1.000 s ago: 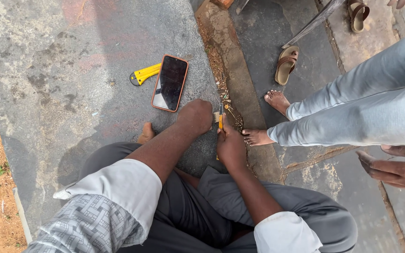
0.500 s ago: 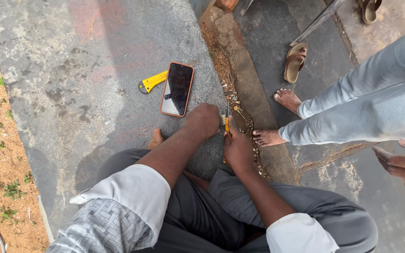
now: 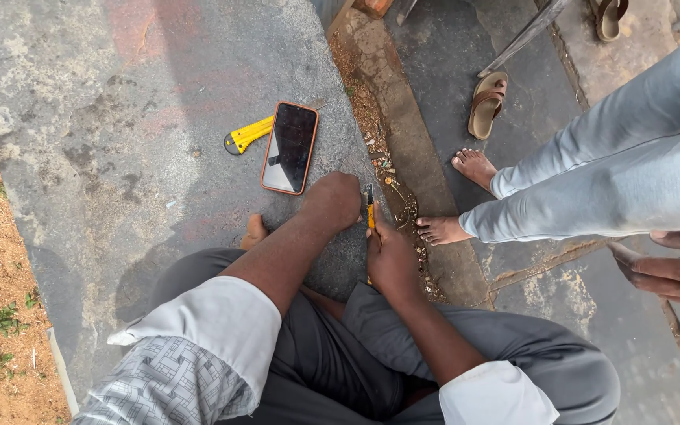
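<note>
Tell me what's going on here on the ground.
A person sits on the concrete ground, both hands down at a debris-filled crack. The right hand grips a yellow-handled tool, its tip at the crack; the left hand is fisted beside it. A phone lies face up nearby, partly over a yellow cutter. Another person's bare feet stand just right of the crack, a sandal behind them.

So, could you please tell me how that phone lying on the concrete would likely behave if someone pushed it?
The phone lies flat, so it would probably slide, not roll or tip. Its orange case may drag on the rough concrete. The upturned glass looks fragile.
</note>
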